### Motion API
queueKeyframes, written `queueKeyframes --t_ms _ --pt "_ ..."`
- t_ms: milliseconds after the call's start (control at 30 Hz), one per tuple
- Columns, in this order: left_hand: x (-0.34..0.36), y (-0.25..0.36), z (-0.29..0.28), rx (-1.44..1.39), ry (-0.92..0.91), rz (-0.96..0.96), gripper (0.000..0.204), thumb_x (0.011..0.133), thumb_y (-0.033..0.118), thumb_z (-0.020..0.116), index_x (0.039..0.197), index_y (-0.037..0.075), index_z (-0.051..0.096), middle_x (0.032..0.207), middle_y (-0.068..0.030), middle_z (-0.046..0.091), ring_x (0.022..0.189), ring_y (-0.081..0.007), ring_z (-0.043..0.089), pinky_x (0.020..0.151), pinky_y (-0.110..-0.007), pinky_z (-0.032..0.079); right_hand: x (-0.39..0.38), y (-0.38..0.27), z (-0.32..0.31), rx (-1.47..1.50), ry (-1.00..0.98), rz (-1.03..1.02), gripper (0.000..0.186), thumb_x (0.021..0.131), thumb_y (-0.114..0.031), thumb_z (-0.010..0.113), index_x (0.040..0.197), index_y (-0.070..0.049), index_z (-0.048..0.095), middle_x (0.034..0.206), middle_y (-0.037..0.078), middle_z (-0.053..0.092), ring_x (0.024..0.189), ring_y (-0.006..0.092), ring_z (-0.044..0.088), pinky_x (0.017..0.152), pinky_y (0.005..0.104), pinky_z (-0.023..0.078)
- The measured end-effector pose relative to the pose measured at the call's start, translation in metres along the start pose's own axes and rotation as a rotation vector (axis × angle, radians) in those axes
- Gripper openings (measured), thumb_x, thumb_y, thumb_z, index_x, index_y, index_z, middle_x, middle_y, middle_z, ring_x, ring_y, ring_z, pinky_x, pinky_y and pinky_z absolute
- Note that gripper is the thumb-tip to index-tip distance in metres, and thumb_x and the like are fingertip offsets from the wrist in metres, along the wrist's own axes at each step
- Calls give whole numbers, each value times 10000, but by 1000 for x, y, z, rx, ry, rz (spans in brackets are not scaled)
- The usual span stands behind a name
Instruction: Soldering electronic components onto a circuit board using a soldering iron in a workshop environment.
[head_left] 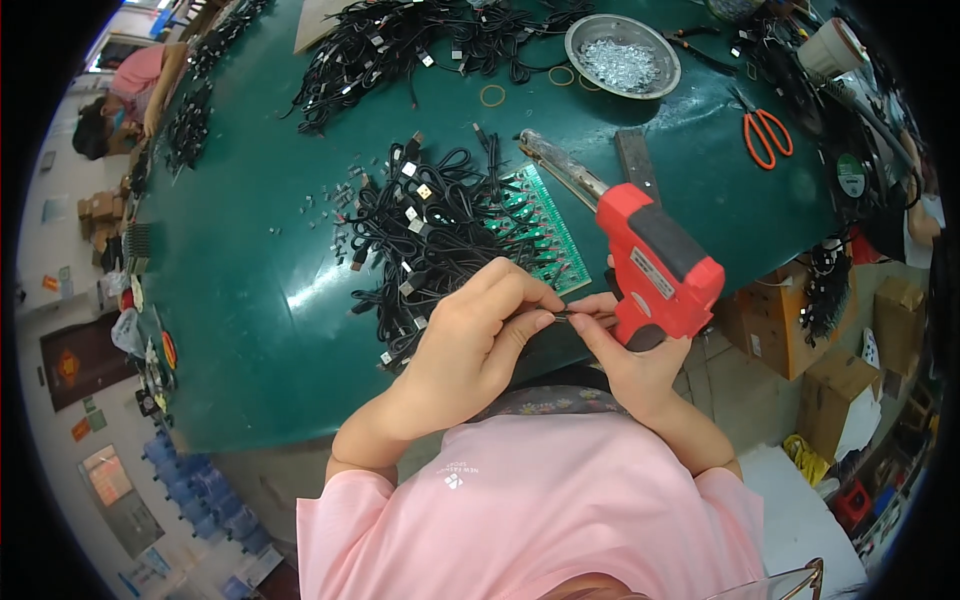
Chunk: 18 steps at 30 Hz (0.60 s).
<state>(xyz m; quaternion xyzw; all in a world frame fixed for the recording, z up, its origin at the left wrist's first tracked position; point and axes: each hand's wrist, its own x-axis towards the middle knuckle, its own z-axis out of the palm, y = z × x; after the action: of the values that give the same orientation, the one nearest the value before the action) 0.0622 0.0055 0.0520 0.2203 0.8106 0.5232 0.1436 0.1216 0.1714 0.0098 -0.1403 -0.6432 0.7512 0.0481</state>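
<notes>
Both hands meet over the near edge of a dark green worktable. The left hand pinches a thin black cable end between closed fingertips. The right hand grips a red soldering gun and touches that cable end. Beyond the grip lie black cables on a green circuit board. Right of it, brown cardboard boxes stand on the floor.

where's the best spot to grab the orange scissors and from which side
Probably the orange loop handles, not the dark blades. The scissors lie flat on the green table with the blades toward the far edge and the loops toward the person, so come in from the near side, the right hand being closer. Nothing lies over the loops.
</notes>
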Motion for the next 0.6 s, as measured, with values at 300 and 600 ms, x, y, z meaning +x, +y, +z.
queueKeyframes --t_ms 300,600 --pt "-7 -1 7 254 -26 -69 120 785 39 703 905 43 714 731 -43 576 650 -178 539 603 -301 426 -5 0 -4 -4 -67 80 156 779 73 695 922 45 638 867 81 684 747 94 638 620 225 500" --pt "-8 -14 20 484 21 251 138 732 75 723 864 78 684 744 -14 616 769 -199 580 734 -345 393 -6 -2 -8 -41 -29 34 196 774 99 683 953 52 618 874 95 687 764 130 662 665 247 532"
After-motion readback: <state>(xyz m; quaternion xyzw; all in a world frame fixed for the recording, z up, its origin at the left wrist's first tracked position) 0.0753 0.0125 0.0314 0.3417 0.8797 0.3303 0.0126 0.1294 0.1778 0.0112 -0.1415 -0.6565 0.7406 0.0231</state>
